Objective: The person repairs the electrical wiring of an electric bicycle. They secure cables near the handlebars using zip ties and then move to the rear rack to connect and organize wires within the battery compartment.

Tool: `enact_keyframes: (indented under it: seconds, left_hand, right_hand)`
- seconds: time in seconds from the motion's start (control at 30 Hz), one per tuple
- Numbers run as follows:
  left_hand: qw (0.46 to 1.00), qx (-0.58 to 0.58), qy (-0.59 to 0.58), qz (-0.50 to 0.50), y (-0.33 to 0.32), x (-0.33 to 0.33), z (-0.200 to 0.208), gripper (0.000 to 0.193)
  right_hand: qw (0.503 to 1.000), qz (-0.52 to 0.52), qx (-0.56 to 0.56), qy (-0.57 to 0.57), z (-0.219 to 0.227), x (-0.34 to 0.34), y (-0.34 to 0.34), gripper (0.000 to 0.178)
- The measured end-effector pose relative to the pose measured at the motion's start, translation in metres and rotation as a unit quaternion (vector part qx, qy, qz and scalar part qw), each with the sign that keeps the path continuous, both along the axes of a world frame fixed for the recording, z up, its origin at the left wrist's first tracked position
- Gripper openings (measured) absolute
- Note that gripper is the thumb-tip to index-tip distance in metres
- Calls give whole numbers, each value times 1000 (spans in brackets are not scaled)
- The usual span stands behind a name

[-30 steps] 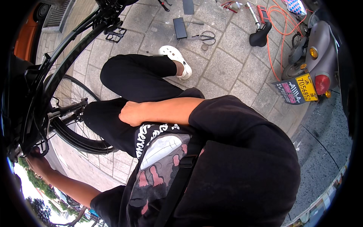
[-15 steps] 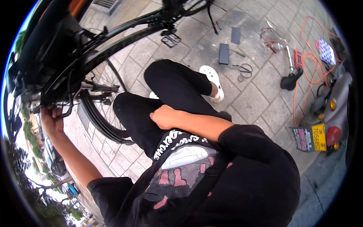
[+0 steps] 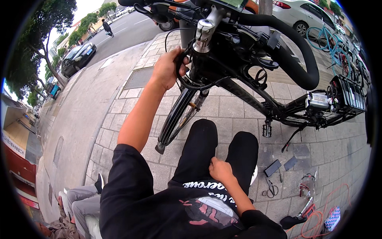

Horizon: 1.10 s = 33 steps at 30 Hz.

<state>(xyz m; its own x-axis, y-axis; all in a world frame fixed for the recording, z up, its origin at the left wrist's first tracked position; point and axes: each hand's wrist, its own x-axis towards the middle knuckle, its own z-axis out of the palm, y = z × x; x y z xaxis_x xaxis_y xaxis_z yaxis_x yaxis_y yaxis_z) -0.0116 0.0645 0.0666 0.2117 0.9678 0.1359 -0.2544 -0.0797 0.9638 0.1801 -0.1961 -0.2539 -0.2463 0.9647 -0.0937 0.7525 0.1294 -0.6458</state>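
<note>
A black bicycle with drop handlebars (image 3: 304, 51) stands in front of me, its front wheel (image 3: 175, 117) turned toward me. My left hand (image 3: 169, 68) reaches up to the front, fingers curled round the black cables (image 3: 181, 75) beside the head tube, just below the silver stem (image 3: 205, 34). Part of its fingers is hidden behind the cables. My right hand (image 3: 222, 170) rests on my lap between my black-trousered thighs, its fingers closed. Whatever it may hold cannot be made out.
On the paving to the right lie scissors (image 3: 271, 189), a dark flat box (image 3: 272, 168), a dark plate (image 3: 290, 163), a black saddle (image 3: 293, 221) and an orange hose (image 3: 318, 223). A person in grey trousers (image 3: 81, 203) sits at the lower left. Parked bikes (image 3: 340, 55) stand behind.
The view has swung so the bicycle's front now lies ahead instead of at the left edge. My left hand stays at the bicycle's front, and my right hand stays on my lap.
</note>
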Motion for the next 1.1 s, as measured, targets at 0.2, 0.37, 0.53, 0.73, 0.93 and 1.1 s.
enact_keyframes:
  seconds: [0.2, 0.37, 0.53, 0.73, 0.93, 1.1]
  left_hand:
    - [993, 101, 62, -1, 1, 9, -12, 26]
    - [978, 153, 133, 53, -1, 15, -6, 25]
    - [858, 353, 283, 244, 4, 19, -15, 29]
    - [814, 443, 211, 312, 10, 24, -31, 24]
    - [967, 229, 38, 103, 14, 17, -33, 31]
    - [997, 32, 7, 65, 7, 12, -10, 38]
  right_hand:
    - [999, 4, 1, -44, -10, -4, 6, 24]
    - [997, 0, -12, -72, -13, -6, 8, 25]
    - [997, -1, -23, -77, -15, -13, 10, 25]
    - [996, -4, -32, -77, -17, -15, 12, 24]
    - [996, 1, -32, -82, -17, -13, 13, 24]
    - [997, 10, -31, -76, -19, -13, 14, 23]
